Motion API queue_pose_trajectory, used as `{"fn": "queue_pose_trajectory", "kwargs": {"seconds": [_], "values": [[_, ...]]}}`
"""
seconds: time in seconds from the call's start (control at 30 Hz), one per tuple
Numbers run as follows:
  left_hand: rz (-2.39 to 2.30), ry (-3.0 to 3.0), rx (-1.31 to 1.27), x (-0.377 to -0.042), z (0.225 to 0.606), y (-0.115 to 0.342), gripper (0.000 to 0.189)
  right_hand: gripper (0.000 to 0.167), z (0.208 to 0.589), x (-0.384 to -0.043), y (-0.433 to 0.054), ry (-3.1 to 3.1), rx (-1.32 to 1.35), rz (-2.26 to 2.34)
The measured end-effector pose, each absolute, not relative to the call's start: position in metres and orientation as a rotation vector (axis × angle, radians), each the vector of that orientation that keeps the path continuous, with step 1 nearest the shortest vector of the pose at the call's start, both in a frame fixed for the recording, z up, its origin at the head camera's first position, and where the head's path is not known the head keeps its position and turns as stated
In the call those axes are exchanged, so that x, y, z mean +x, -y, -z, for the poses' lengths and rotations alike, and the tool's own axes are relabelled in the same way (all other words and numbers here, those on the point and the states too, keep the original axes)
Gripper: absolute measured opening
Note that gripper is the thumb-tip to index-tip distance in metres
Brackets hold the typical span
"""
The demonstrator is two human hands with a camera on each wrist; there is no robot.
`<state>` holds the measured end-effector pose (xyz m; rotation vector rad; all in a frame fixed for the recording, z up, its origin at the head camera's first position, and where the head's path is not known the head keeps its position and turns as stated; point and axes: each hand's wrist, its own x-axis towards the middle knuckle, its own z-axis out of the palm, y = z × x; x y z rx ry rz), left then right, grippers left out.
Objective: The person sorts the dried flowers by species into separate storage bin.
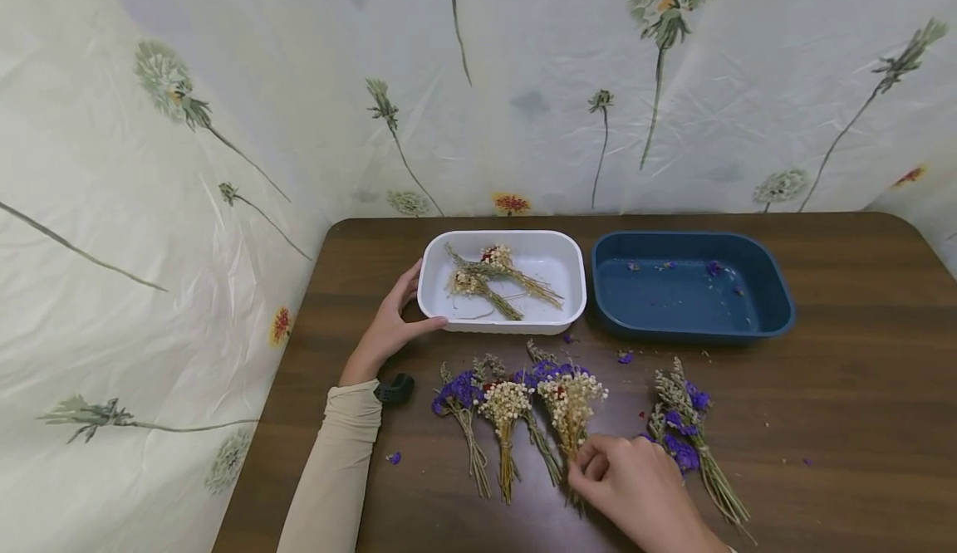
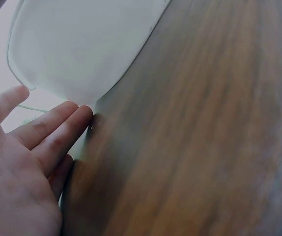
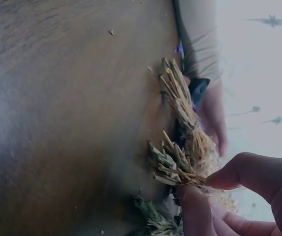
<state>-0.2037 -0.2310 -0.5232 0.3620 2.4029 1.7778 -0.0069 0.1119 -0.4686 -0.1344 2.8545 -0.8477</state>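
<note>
My right hand (image 1: 635,482) pinches the tied stems of a cream-coloured dried flower bunch (image 1: 571,403) between thumb and fingers, low over the table. In the right wrist view the cut stem ends (image 3: 178,164) stick out past the fingertips. My left hand (image 1: 389,325) rests against the left end of a white tray (image 1: 501,328), its thumb along the front corner and its fingers extended by the side. Inside that tray lie two crossed dried bunches (image 1: 497,275). Left of my right hand are another cream bunch (image 1: 506,412) and a purple bunch (image 1: 463,403).
A dark blue tray (image 1: 695,339) with a few purple petals stands right of the white one. On the right lies a purple and grey-green bunch (image 1: 688,437). Loose petals dot the brown table (image 1: 860,387); a flower-patterned sheet (image 1: 523,121) hangs behind.
</note>
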Motion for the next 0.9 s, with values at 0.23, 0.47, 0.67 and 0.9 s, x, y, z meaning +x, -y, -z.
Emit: {"fn": "queue_pose_trajectory", "kwargs": {"seconds": [0.23,0.47,0.67,0.9], "values": [[-1.761,-2.427,0.377,-0.204,0.523,0.231,0.100,0.028,0.465,-0.009,-0.117,-2.900,-0.203,0.765],[-1.775,-2.404,0.370,-0.207,0.526,0.230,0.103,0.026,0.469,-0.011,-0.118,-2.875,-0.185,0.833],[-1.782,-2.402,0.368,-0.207,0.528,0.232,0.104,0.017,0.472,-0.015,-0.119,-2.730,-0.065,1.038],[-1.776,-2.425,0.395,-0.206,0.527,0.232,0.102,0.013,0.468,-0.016,-0.125,-2.626,-0.044,1.162]]}}
